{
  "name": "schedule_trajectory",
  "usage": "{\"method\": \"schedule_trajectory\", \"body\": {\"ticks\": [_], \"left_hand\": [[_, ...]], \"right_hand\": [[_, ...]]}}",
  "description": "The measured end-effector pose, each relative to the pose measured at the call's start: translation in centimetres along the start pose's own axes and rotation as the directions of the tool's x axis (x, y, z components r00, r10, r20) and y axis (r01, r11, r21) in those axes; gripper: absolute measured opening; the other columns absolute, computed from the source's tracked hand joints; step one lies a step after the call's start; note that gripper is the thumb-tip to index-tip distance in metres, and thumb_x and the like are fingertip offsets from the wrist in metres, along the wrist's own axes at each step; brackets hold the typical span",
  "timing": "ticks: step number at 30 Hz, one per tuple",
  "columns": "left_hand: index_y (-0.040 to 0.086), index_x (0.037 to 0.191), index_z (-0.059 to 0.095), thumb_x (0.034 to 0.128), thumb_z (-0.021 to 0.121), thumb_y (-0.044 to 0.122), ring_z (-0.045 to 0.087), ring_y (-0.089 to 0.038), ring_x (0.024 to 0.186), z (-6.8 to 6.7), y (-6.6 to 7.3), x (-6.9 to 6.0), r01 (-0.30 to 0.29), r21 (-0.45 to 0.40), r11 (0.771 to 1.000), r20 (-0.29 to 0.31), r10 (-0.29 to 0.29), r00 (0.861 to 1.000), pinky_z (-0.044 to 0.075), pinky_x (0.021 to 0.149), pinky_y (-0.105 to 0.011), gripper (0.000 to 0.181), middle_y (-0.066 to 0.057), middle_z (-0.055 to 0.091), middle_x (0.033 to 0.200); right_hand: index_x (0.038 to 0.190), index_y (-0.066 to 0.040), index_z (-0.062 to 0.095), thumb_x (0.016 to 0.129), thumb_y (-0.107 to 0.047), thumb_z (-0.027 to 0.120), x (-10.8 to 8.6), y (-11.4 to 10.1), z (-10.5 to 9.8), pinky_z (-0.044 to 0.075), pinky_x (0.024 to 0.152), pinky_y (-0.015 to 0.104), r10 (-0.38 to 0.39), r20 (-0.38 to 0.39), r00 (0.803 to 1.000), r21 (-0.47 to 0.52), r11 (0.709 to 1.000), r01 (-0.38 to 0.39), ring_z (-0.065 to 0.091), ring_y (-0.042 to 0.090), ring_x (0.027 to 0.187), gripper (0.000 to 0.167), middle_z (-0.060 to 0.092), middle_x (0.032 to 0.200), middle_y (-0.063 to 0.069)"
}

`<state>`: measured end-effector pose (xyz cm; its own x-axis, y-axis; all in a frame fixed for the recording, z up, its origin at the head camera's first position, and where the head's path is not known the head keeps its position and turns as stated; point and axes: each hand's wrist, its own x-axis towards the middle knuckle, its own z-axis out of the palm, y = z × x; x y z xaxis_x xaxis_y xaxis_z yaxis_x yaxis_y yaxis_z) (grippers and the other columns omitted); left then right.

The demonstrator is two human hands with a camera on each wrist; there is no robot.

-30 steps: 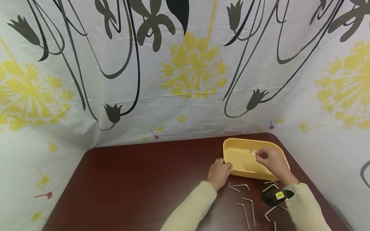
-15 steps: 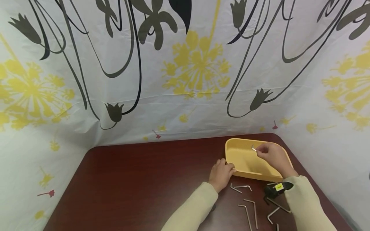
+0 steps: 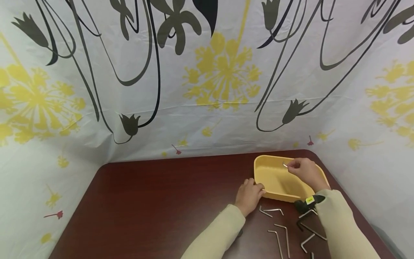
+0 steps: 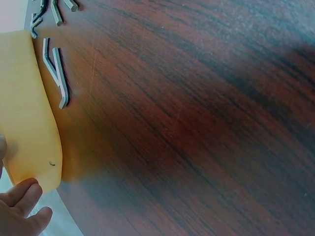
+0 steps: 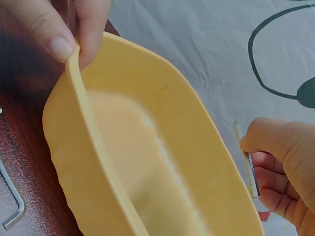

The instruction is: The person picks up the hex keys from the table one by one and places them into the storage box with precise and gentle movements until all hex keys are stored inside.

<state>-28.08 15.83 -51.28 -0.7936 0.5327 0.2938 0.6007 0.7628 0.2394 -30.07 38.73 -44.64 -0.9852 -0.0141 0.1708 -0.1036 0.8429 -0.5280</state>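
Note:
My left hand (image 3: 249, 196) grips the near-left corner of a yellow plastic tray (image 3: 273, 180). In the right wrist view its thumb and finger pinch the tray's rim (image 5: 93, 125). Over the tray's far right part, my right hand (image 3: 304, 173) holds a small silver hex key (image 5: 252, 174) between thumb and fingers, its bent end (image 3: 285, 165) poking out leftward. Two more hex keys (image 4: 60, 78) lie crossed on the table beside the tray's near wall. Several others, such as a long L-shaped one (image 3: 286, 239), are spread nearer to me; the right sleeve covers part of that area.
The dark red-brown wooden table (image 3: 155, 208) stretches away to the left. A white cloth (image 3: 181, 126) with floral print hangs behind and at both sides. On the right wrist sits a black camera (image 3: 307, 204) with a yellow label, low over the keys.
The right hand has shifted slightly toward the tray's far side, still pinching the hex key. Its wrist has turned, uncovering more keys below. The left hand stays on the rim; the head view drifts slightly.

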Motion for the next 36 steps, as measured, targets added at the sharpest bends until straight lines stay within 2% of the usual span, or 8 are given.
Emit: {"method": "schedule_trajectory", "body": {"ticks": [5, 10, 14, 19, 23, 26, 36], "left_hand": [[0.029, 0.098, 0.068, 0.0883, 0.052, 0.043, 0.044, -0.007, 0.076, 0.0, 0.0, 0.0, 0.013, -0.005, 1.0, -0.003, -0.013, 1.0, 0.036, 0.059, -0.018, 0.023, 0.008, 0.05, 0.084], [0.029, 0.097, 0.068, 0.0875, 0.053, 0.043, 0.045, -0.008, 0.076, 0.0, -0.1, -0.1, -0.006, 0.019, 1.0, -0.016, 0.006, 1.0, 0.037, 0.06, -0.019, 0.022, 0.007, 0.051, 0.084], [0.029, 0.098, 0.068, 0.0875, 0.054, 0.042, 0.045, -0.008, 0.076, 0.0, 0.0, 0.0, -0.019, 0.03, 0.999, -0.017, 0.019, 1.0, 0.037, 0.059, -0.019, 0.022, 0.007, 0.052, 0.084], [0.029, 0.098, 0.068, 0.0882, 0.052, 0.043, 0.044, -0.007, 0.076, 0.1, 0.0, 0.1, -0.009, 0.012, 1.0, -0.004, 0.009, 1.0, 0.036, 0.06, -0.018, 0.023, 0.008, 0.051, 0.084], [0.03, 0.097, 0.068, 0.0882, 0.052, 0.043, 0.043, -0.007, 0.075, 0.1, 0.0, 0.1, 0.002, 0.004, 1.0, 0.003, -0.002, 1.0, 0.036, 0.059, -0.018, 0.023, 0.008, 0.05, 0.083], [0.029, 0.097, 0.068, 0.088, 0.052, 0.042, 0.043, -0.007, 0.074, 0.1, 0.0, 0.1, 0.005, 0.004, 1.0, 0.002, -0.006, 1.0, 0.035, 0.058, -0.017, 0.022, 0.008, 0.05, 0.082], [0.029, 0.097, 0.068, 0.0883, 0.052, 0.042, 0.043, -0.007, 0.074, 0.0, -0.1, 0.0, -0.009, 0.014, 1.0, -0.005, 0.009, 1.0, 0.035, 0.057, -0.017, 0.023, 0.008, 0.051, 0.084]], "right_hand": [[0.087, 0.003, 0.069, 0.079, -0.007, 0.066, 0.6, 0.4, 0.2, 0.043, 0.058, 0.031, 0.022, 0.03, 0.999, 0.017, 1.0, -0.023, 0.052, 0.016, 0.064, 0.013, 0.065, 0.076, 0.007], [0.086, 0.004, 0.068, 0.08, -0.008, 0.066, 1.2, 0.8, 0.2, 0.045, 0.06, 0.032, 0.038, 0.055, 0.998, 0.009, 0.999, -0.038, 0.056, 0.018, 0.069, 0.014, 0.065, 0.079, 0.01], [0.085, 0.004, 0.068, 0.08, -0.01, 0.066, 1.4, 1.3, 0.3, 0.044, 0.061, 0.032, 0.078, 0.065, 0.995, 0.014, 0.997, -0.079, 0.055, 0.019, 0.07, 0.015, 0.065, 0.079, 0.011], [0.076, 0.002, 0.067, 0.079, -0.011, 0.064, 1.5, 2.2, 0.6, 0.037, 0.055, 0.03, 0.101, 0.067, 0.993, 0.02, 0.995, -0.102, 0.046, 0.016, 0.06, 0.013, 0.058, 0.067, 0.003], [0.066, -0.003, 0.062, 0.078, -0.011, 0.062, 1.6, 3.0, 1.0, 0.03, 0.05, 0.029, 0.084, 0.07, 0.994, -0.01, 0.996, -0.084, 0.038, 0.015, 0.053, 0.015, 0.043, 0.055, -0.004], [0.063, -0.004, 0.059, 0.077, -0.011, 0.06, 1.7, 3.6, 1.4, 0.028, 0.049, 0.029, 0.079, 0.065, 0.995, -0.019, 0.997, -0.078, 0.036, 0.014, 0.051, 0.017, 0.039, 0.052, -0.005], [0.064, 0.007, 0.062, 0.077, -0.011, 0.06, 1.7, 4.2, 2.3, 0.031, 0.046, 0.029, 0.144, 0.056, 0.988, 0.015, 0.989, -0.145, 0.038, 0.015, 0.047, 0.022, 0.041, 0.049, -0.005]]}}
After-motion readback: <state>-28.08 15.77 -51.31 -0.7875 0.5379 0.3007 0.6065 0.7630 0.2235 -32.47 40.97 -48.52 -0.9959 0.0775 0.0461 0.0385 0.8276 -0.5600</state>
